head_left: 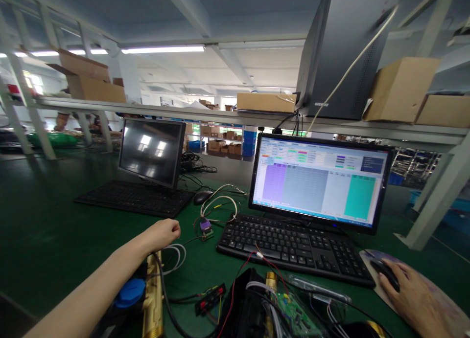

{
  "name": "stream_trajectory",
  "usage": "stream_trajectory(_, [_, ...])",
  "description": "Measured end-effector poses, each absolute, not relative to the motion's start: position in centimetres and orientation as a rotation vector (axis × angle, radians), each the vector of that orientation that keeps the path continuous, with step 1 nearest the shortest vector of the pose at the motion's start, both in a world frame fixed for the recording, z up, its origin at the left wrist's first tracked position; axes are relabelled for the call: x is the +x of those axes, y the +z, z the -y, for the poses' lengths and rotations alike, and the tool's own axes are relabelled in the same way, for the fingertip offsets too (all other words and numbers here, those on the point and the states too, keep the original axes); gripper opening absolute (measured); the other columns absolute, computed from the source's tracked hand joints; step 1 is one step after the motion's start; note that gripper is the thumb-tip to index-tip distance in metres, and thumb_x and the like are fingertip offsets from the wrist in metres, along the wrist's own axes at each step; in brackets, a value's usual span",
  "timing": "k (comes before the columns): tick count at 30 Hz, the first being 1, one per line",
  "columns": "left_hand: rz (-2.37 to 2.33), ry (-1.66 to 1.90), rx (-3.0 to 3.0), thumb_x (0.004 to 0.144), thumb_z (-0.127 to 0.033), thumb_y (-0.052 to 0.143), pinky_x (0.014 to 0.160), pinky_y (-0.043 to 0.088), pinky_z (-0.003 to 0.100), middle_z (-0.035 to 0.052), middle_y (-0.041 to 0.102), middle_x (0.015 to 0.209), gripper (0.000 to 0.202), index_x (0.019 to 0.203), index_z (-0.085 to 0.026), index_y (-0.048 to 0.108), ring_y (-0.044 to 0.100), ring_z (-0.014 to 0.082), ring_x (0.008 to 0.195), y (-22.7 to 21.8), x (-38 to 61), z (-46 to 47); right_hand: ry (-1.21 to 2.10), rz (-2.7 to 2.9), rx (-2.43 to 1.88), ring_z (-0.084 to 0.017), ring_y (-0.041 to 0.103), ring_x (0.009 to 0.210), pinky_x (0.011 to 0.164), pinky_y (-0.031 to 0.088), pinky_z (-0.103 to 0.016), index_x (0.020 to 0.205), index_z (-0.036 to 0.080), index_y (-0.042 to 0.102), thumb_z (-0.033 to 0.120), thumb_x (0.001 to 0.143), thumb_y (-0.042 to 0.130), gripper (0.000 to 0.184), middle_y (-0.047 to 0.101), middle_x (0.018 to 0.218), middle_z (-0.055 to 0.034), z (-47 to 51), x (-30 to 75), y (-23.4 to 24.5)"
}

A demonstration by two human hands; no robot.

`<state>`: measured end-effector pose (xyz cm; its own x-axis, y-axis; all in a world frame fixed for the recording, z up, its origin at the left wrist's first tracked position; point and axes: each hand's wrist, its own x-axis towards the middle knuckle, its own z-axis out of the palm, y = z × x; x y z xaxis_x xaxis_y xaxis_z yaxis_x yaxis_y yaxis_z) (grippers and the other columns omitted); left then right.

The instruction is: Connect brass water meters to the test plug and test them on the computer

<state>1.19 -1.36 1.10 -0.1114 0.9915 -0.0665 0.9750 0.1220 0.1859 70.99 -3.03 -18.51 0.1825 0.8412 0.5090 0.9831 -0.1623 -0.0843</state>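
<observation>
Mouse (386, 274) gripped under right fingers, on mouse pad (384, 299). Left hand (164, 232) curled closed; brass-coloured pipe (152, 301) seen just nearer than its fingers. Keyboard (293, 246) placed left of right fingers, lit monitor (312, 186) beyond.

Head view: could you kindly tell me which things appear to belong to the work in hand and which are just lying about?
Likely in use:
black mouse under the right hand
lit monitor
keyboard below it
brass fitting by the left hand
green circuit board

Probably just lying about:
dark monitor
second keyboard
second mouse
open cardboard box on the shelf
</observation>
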Motion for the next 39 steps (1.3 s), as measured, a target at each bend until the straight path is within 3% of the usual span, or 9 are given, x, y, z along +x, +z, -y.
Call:
stream_trajectory(26, [-2.229,0.121,1.945,0.076,-0.012,0.049,0.068,0.040,0.023,0.0058,0.070,0.087,0.019,0.075,-0.017,0.067,0.062,0.0178,0.082,1.49,1.62,1.58,-0.466,1.720,-2.112,-0.033,0.057,0.102,0.087,0.048,-0.048,0.128,0.014,0.048,0.054,0.082,0.030,0.063,0.051,0.121,-0.0176,2.60,71.61,-18.87])
stream_trajectory(39, [-2.231,0.120,1.950,0.076,-0.015,0.049,0.064,0.039,0.023,0.0044,0.069,0.078,0.018,0.069,-0.017,0.065,0.062,0.0178,0.077,1.57,1.77,1.74,-0.512,1.712,-2.097,-0.034,0.055,0.106,0.085,0.048,-0.049,0.128,0.014,0.047,0.053,0.082,0.030,0.063,0.052,0.120,-0.0183,2.69,71.37,-18.73])
